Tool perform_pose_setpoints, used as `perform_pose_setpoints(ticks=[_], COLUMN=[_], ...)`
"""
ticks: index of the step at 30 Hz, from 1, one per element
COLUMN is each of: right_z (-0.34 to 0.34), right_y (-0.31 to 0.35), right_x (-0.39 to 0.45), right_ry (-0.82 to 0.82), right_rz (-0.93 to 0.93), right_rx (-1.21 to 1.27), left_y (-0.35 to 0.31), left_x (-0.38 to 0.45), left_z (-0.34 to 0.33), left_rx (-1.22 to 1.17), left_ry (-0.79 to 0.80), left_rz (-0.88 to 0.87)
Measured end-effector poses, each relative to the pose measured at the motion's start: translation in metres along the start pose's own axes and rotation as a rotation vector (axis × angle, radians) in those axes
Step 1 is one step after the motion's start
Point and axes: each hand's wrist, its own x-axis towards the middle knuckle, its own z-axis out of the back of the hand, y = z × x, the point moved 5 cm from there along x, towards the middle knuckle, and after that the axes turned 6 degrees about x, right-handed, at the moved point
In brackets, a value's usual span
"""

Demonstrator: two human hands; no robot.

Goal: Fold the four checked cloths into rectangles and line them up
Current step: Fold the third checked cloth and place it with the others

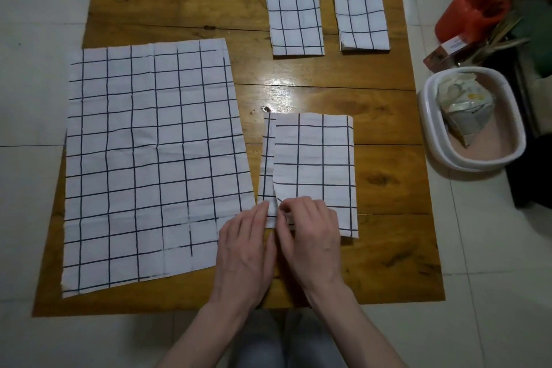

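Two folded checked cloths lie side by side at the far right of the wooden table: one folded cloth and another folded cloth to its right. A large unfolded checked cloth covers the left half of the table. Near the front sits a partly folded cloth, its upper layer skewed so a strip shows along its left side. My left hand presses flat on that cloth's near left corner. My right hand pinches the near edge of its upper layer.
On the tiled floor to the right stands a white oval tub holding a crumpled packet, with an orange bucket and a small box behind it. My knees show below the table's near edge.
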Motion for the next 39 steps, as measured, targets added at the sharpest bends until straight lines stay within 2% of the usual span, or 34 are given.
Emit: perform_pose_setpoints(ticks=[7, 13, 17, 22, 25, 29, 31, 36, 39], right_z=[-0.012, -0.018, -0.021, -0.017, -0.006, 0.016, 0.025, 0.027, 0.03], right_y=[0.006, 0.004, -0.004, -0.013, -0.024, -0.048, -0.061, -0.085, -0.092], right_x=[-0.005, 0.001, 0.004, 0.005, 0.01, 0.021, 0.027, 0.033, 0.028], right_ry=[0.035, 0.035, 0.061, 0.141, 0.121, -0.038, -0.051, 0.281, 0.346], right_rz=[0.007, -0.136, -0.235, -0.226, -0.214, -0.199, -0.175, 0.117, 0.167], right_rx=[0.048, 0.14, 0.262, 0.375, 0.4, 0.292, 0.169, -0.142, -0.23], left_y=[0.004, 0.005, 0.004, 0.008, 0.008, 0.007, 0.007, 0.007, 0.006], left_x=[0.002, 0.001, 0.001, 0.0, -0.002, -0.002, -0.002, 0.003, 0.011], left_z=[0.001, 0.001, -0.001, -0.007, -0.007, -0.006, -0.006, -0.009, -0.007], left_rx=[-0.073, -0.08, -0.039, 0.051, 0.105, 0.147, 0.159, 0.23, 0.288], left_ry=[-0.027, -0.029, -0.026, -0.024, -0.028, -0.044, -0.048, -0.019, -0.008], left_rz=[0.001, -0.017, -0.063, -0.04, -0.04, -0.015, 0.007, 0.076, 0.107])
